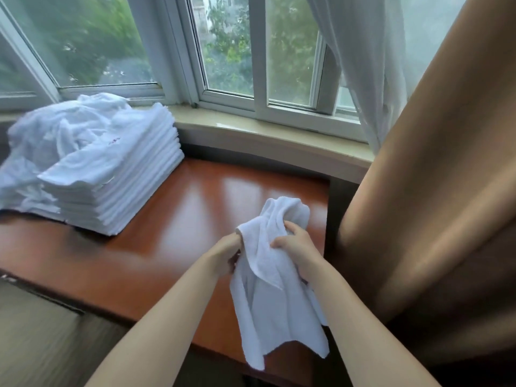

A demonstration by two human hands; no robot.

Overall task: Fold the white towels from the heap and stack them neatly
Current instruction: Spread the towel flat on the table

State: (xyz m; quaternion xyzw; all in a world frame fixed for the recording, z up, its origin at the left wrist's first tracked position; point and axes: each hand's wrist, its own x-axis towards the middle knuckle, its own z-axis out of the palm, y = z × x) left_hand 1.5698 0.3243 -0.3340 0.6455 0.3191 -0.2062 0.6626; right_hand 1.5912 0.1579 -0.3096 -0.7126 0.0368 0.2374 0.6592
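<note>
Both hands held one white towel [275,277] up in the air, just above the near right part of the red-brown table [173,236]. The left hand [224,256] pinched the towel by its left edge, near a top corner. The right hand [296,245] had its fingers curled round a bunched part at the top. Neither hand was open. The rest of the towel hung down loose and crumpled, past the front edge of the table.

Far off on the left of the table stood a tall stack [117,188] of folded towels, square and tidy. One loose towel lay draped over its top. Right behind it, touching it, was the heap [50,135] of towels not folded yet. A window [231,51] and a thin curtain [360,65] were at the back.

It looked like the start of a new fold. The towel was picked up but not spread out yet. The next move would likely need the right hand to let go of the bunch and find the other top corner. Then both hands could pull the top edge straight, so the towel would hang flat. After that it could be laid on the bare part of the table and folded
</note>
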